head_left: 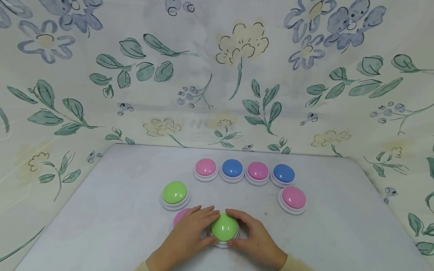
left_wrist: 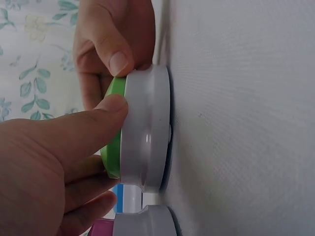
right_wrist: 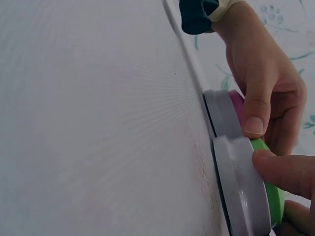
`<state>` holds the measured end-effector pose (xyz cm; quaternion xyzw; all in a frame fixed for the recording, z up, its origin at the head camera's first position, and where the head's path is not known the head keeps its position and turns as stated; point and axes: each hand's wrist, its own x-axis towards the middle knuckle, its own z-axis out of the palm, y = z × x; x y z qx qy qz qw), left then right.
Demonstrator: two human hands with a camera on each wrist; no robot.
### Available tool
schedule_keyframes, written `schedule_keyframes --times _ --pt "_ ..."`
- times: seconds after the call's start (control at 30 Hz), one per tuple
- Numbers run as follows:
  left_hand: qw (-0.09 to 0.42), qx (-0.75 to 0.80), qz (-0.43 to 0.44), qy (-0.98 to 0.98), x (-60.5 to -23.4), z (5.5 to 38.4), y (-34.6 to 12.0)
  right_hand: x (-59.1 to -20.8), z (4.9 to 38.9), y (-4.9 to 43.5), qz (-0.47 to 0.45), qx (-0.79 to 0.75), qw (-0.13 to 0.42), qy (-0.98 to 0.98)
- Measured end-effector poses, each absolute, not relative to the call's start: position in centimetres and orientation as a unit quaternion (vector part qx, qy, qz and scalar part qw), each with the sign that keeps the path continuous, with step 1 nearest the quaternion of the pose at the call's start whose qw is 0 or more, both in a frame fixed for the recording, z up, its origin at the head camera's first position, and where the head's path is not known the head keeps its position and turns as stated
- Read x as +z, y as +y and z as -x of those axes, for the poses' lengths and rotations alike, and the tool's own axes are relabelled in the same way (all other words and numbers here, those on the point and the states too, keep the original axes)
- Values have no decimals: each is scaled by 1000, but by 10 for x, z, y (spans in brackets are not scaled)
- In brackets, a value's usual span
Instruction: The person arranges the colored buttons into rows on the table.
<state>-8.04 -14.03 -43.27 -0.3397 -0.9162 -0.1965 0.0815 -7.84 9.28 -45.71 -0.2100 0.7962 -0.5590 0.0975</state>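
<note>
A green dome push button (head_left: 224, 227) on a round white base sits at the near middle of the table, between both hands. My left hand (head_left: 190, 234) holds its left side, fingers at the far edge and thumb at the near edge. From the other side my right hand (head_left: 255, 236) grips it the same way. In the left wrist view the left thumb (left_wrist: 112, 104) lies on the rim where the green dome meets the white base (left_wrist: 145, 129). Half hidden behind the left hand is a pink button (head_left: 180, 217).
Another green button (head_left: 174, 192) stands to the left. Along the back run pink (head_left: 205, 167), blue (head_left: 232, 168), pink (head_left: 257, 171) and blue (head_left: 283, 173) buttons, with a pink one (head_left: 293, 197) at the right. Floral cloth (head_left: 203, 75) hangs behind the white table (head_left: 112, 195).
</note>
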Motion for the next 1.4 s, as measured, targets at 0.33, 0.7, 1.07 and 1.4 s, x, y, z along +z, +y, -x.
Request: schedule_keyframes --times 0.33,0.7,1.07,1.4 --pt "94 -202 342 -913 -434 78 -138 -460 81 96 228 -549 78 800" --pt "61 -218 330 -916 -431 75 -132 -458 85 102 244 -545 74 799" --pt "65 -230 325 -915 -428 76 -121 -448 91 112 232 -533 71 811" --pt "83 -290 304 -904 -433 87 -108 -446 100 123 252 -523 65 812"
